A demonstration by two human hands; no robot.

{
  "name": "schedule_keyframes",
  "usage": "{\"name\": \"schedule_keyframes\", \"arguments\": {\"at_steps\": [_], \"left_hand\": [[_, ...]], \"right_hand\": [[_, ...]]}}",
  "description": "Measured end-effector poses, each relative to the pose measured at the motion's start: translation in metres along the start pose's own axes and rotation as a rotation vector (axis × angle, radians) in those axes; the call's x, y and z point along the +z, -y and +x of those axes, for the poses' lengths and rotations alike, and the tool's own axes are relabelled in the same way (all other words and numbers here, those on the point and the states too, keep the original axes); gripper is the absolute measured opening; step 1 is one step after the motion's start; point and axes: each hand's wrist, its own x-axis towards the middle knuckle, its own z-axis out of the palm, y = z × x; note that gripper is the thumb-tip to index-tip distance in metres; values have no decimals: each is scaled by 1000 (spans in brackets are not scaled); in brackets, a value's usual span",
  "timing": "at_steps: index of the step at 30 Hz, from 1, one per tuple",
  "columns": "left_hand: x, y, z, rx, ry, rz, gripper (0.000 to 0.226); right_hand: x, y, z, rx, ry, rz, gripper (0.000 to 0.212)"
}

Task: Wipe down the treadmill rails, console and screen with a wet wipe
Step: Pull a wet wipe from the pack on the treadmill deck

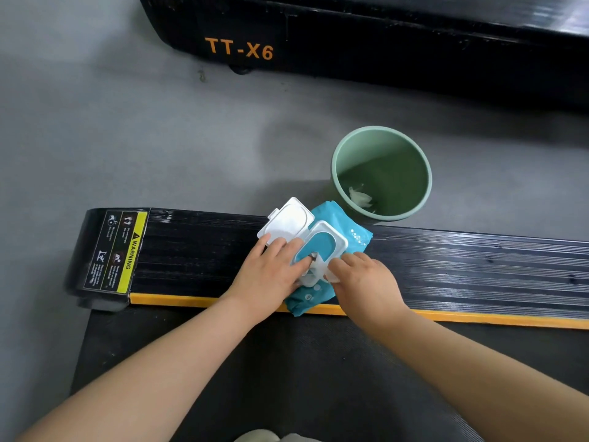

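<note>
I am looking down at my two bare hands. A blue pack of wet wipes (334, 231) lies on the black ribbed side rail (197, 250) of the treadmill, about halfway along the part I can see. The near end of the pack hangs a little over the orange strip (478, 317) at the rail's near edge. The pack's white flip lid (287, 220) stands open and leans toward the far edge of the rail.

My left hand (271, 269) lies on the pack with the fingers close together and nearly straight. It presses down on the pack just beside the white frame round the opening. The fingertips touch the bottom of the open lid.

My right hand (366, 279) is at the near right side of the opening. Its fingers are curled and pinch a bit of white wipe (310, 272) that pokes out of the hole. I cannot see the fingertips well, because the hand hides them.

The black walking belt (287, 378) is on the near side of the orange strip, under my arms. A yellow and black warning sticker (116, 250) is at the left end of the rail.

A green bucket (338, 186) stands on the gray floor (127, 138), just past the far edge of the rail, close to the pack. A crumpled white wipe (360, 196) lies at its bottom. Farther away on the floor is another black machine (382, 43) with orange letters TT-X6.
</note>
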Motion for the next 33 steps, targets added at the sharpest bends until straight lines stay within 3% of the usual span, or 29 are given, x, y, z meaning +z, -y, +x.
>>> {"name": "schedule_keyframes", "arguments": {"at_steps": [5, 8, 13, 15, 17, 20, 22, 25, 30, 33], "left_hand": [[5, -2, 1, -1, -8, 56, 52], [4, -1, 1, 9, 5, 27, 50], [3, -2, 1, -3, 32, 66, 52], [5, -2, -2, 29, -50, 29, 61], [14, -1, -7, 53, -236, -64, 70], [27, -1, -13, 153, -468, -132, 54], [29, -4, -13, 200, -524, -117, 46], [32, -7, -10, 186, -506, -76, 45], [29, -11, -1, 75, -316, -19, 46], [27, -11, 1, 53, -226, -7, 51]], "right_hand": [[-23, -15, -10, -161, -164, 47, 8], [-36, -24, -15, -159, -240, 117, 17], [-48, -30, -16, -111, -335, 194, 5], [-45, -33, -16, -102, -274, 141, 9], [-41, -36, -18, -53, -206, 97, 19], [-38, -39, -19, 47, -178, 67, 15], [-34, -40, -19, 67, -147, 61, 37], [-30, -38, -21, 71, -111, 47, 54], [-32, -34, -20, 16, -213, 27, 16], [-31, -34, -18, -43, -67, -9, 42]]}}
